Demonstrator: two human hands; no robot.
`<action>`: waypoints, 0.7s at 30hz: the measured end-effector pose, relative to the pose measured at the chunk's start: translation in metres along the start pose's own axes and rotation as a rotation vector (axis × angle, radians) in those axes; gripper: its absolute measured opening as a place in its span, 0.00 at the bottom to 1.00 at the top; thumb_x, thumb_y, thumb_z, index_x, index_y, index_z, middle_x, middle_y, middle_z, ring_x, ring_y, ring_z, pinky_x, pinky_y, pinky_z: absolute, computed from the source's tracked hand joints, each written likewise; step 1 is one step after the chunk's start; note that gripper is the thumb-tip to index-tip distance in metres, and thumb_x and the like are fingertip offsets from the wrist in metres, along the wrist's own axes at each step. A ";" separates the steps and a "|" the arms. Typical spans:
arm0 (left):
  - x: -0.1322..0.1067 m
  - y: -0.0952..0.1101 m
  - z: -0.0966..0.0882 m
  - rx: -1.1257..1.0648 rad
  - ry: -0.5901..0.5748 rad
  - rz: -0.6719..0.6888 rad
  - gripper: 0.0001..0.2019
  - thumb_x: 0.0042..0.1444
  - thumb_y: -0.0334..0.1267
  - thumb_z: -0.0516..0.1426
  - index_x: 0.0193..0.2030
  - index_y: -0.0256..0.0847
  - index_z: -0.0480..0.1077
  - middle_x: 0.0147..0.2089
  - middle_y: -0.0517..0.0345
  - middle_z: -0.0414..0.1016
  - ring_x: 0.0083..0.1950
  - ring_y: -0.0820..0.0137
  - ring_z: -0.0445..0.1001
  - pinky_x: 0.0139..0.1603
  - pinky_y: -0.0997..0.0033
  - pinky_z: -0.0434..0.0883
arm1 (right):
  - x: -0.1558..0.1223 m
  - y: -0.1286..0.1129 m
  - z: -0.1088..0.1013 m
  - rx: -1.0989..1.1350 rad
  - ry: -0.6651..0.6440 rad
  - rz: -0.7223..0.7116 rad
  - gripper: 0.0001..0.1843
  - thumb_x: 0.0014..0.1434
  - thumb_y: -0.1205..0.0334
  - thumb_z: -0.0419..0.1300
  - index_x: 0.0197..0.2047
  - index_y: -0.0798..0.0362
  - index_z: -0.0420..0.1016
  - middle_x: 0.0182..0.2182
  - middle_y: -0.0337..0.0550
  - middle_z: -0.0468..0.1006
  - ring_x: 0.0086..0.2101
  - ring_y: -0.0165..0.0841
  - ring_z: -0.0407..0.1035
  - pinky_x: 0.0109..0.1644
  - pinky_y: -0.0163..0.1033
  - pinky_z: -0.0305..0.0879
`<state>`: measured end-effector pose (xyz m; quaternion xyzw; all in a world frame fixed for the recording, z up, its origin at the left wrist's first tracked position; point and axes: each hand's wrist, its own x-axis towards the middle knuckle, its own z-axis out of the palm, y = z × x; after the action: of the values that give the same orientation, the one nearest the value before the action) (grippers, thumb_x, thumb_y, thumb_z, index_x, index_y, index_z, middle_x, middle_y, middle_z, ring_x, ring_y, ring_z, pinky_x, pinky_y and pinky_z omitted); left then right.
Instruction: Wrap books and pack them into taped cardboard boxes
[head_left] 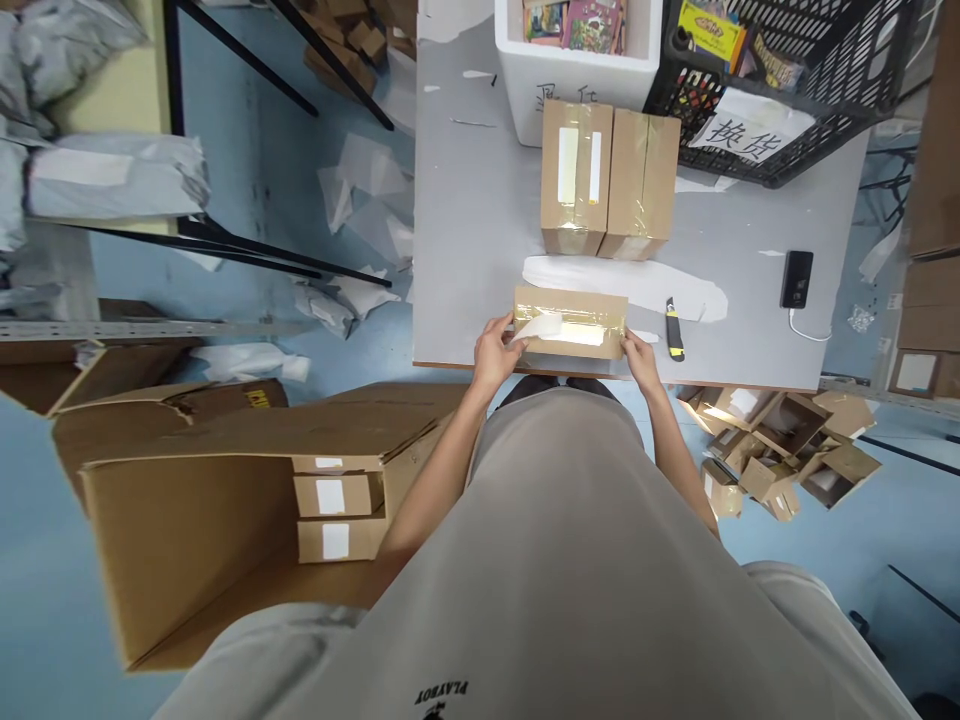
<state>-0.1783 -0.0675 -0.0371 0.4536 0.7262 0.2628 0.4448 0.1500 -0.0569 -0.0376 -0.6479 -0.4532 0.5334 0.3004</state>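
Note:
A small taped cardboard box (571,322) lies at the near edge of the grey table (472,220). My left hand (496,352) grips its left end, fingers closed on a white label (538,326) that curls up off the box top. My right hand (640,358) holds the box's right end, fingers wrapped round the corner.
Two taped boxes (607,178) stand behind, with a white strip of backing paper in front of them. A yellow utility knife (674,330) and a phone (796,279) lie to the right. A white foam bin and a black crate sit at the back. Large cartons stand on the floor at left.

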 end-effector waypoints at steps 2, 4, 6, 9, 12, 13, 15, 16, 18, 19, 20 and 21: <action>0.000 0.002 -0.003 -0.012 0.025 0.088 0.32 0.58 0.32 0.66 0.71 0.44 0.77 0.70 0.47 0.78 0.61 0.57 0.85 0.70 0.55 0.80 | 0.001 -0.002 -0.004 0.062 -0.009 -0.062 0.31 0.64 0.42 0.64 0.64 0.48 0.87 0.69 0.46 0.83 0.72 0.48 0.71 0.78 0.57 0.67; -0.001 0.004 -0.004 -0.019 0.048 0.146 0.33 0.58 0.29 0.64 0.72 0.43 0.75 0.70 0.47 0.79 0.64 0.58 0.84 0.72 0.56 0.79 | 0.004 -0.001 -0.006 0.102 0.003 -0.113 0.32 0.62 0.46 0.67 0.67 0.47 0.86 0.73 0.47 0.79 0.73 0.48 0.71 0.77 0.56 0.68; 0.000 0.002 -0.001 -0.015 0.050 0.148 0.33 0.58 0.27 0.62 0.71 0.43 0.74 0.68 0.46 0.81 0.65 0.57 0.84 0.72 0.54 0.79 | 0.008 0.004 -0.005 0.101 0.031 -0.119 0.33 0.60 0.48 0.67 0.67 0.47 0.85 0.73 0.49 0.78 0.71 0.47 0.72 0.76 0.57 0.70; 0.003 -0.003 0.009 -0.011 0.008 0.085 0.30 0.57 0.26 0.61 0.68 0.42 0.74 0.65 0.45 0.84 0.63 0.55 0.85 0.72 0.50 0.79 | 0.014 0.017 0.001 0.077 0.053 -0.045 0.35 0.56 0.48 0.66 0.65 0.51 0.85 0.70 0.53 0.81 0.67 0.47 0.76 0.75 0.59 0.72; 0.002 -0.009 0.018 -0.020 -0.030 0.032 0.28 0.57 0.26 0.60 0.66 0.40 0.74 0.63 0.43 0.85 0.63 0.53 0.86 0.72 0.48 0.79 | 0.018 0.027 0.009 0.073 0.077 0.041 0.39 0.53 0.47 0.64 0.65 0.56 0.84 0.69 0.57 0.81 0.65 0.49 0.77 0.74 0.60 0.72; 0.000 -0.009 0.019 -0.026 -0.030 0.024 0.27 0.58 0.26 0.60 0.65 0.39 0.75 0.62 0.42 0.85 0.63 0.53 0.86 0.71 0.48 0.79 | 0.017 0.028 0.011 0.076 0.088 0.054 0.40 0.52 0.46 0.64 0.65 0.57 0.84 0.69 0.59 0.81 0.65 0.49 0.77 0.74 0.60 0.72; -0.004 -0.007 0.019 -0.039 -0.010 0.017 0.25 0.59 0.28 0.60 0.63 0.40 0.76 0.61 0.43 0.86 0.62 0.55 0.86 0.70 0.50 0.80 | 0.015 0.026 0.010 0.072 0.093 0.049 0.42 0.52 0.46 0.64 0.66 0.59 0.83 0.68 0.60 0.82 0.65 0.50 0.77 0.73 0.59 0.73; -0.006 -0.005 0.017 -0.048 0.006 0.024 0.23 0.59 0.30 0.60 0.62 0.41 0.76 0.61 0.45 0.86 0.62 0.56 0.86 0.69 0.51 0.80 | 0.014 0.024 0.008 0.060 0.091 0.037 0.43 0.53 0.46 0.63 0.68 0.58 0.82 0.68 0.59 0.82 0.65 0.49 0.77 0.73 0.59 0.73; -0.007 0.001 0.011 -0.079 0.039 0.058 0.21 0.62 0.34 0.61 0.62 0.42 0.77 0.62 0.47 0.85 0.63 0.59 0.85 0.69 0.55 0.80 | 0.010 0.016 0.002 0.016 0.101 0.008 0.43 0.56 0.45 0.63 0.72 0.53 0.81 0.68 0.54 0.82 0.63 0.47 0.77 0.71 0.57 0.76; -0.006 0.004 0.008 -0.098 0.055 0.082 0.20 0.64 0.37 0.61 0.63 0.42 0.77 0.63 0.47 0.84 0.65 0.60 0.84 0.69 0.56 0.80 | 0.008 0.012 -0.001 -0.012 0.116 -0.005 0.42 0.58 0.44 0.63 0.73 0.51 0.80 0.67 0.53 0.83 0.61 0.46 0.78 0.69 0.56 0.77; -0.004 0.007 0.005 -0.112 0.068 0.103 0.20 0.66 0.41 0.61 0.64 0.42 0.78 0.65 0.47 0.84 0.66 0.60 0.83 0.70 0.58 0.79 | 0.007 0.009 -0.004 -0.041 0.136 -0.015 0.41 0.60 0.43 0.62 0.73 0.50 0.80 0.64 0.52 0.84 0.59 0.45 0.79 0.68 0.55 0.78; -0.001 0.009 0.002 -0.113 0.078 0.115 0.21 0.67 0.43 0.61 0.64 0.42 0.78 0.66 0.46 0.83 0.67 0.60 0.83 0.71 0.58 0.78 | 0.005 0.006 -0.006 -0.068 0.154 -0.022 0.40 0.62 0.42 0.62 0.72 0.49 0.81 0.61 0.51 0.86 0.56 0.44 0.80 0.67 0.54 0.78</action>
<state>-0.1730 -0.0644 -0.0306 0.4581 0.6998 0.3459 0.4252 0.1578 -0.0540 -0.0435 -0.6920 -0.4536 0.4630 0.3179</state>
